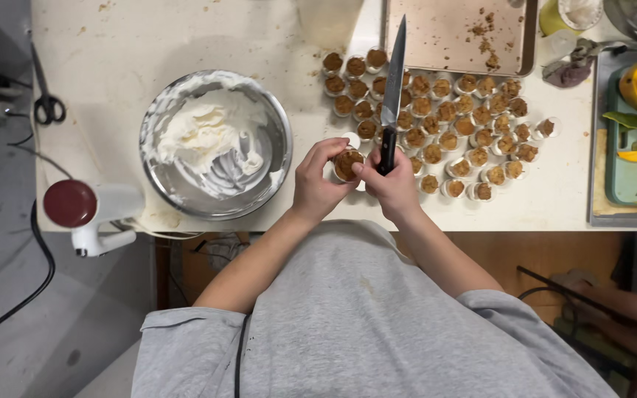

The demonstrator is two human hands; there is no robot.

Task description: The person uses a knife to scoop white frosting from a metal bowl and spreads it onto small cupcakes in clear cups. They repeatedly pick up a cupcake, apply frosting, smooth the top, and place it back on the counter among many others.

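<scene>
The left hand (317, 184) fingers curl around a crumb-filled cup (347, 163); the right hand (394, 186) grips a knife (392, 96), thumb touching the cup's rim.

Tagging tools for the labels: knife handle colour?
Black. The knife handle sits in the right hand, clearest in the head view.

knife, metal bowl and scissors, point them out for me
knife (394, 70), head view, middle of the blade
metal bowl (282, 140), head view, right rim
scissors (48, 109), head view, black handles
</scene>
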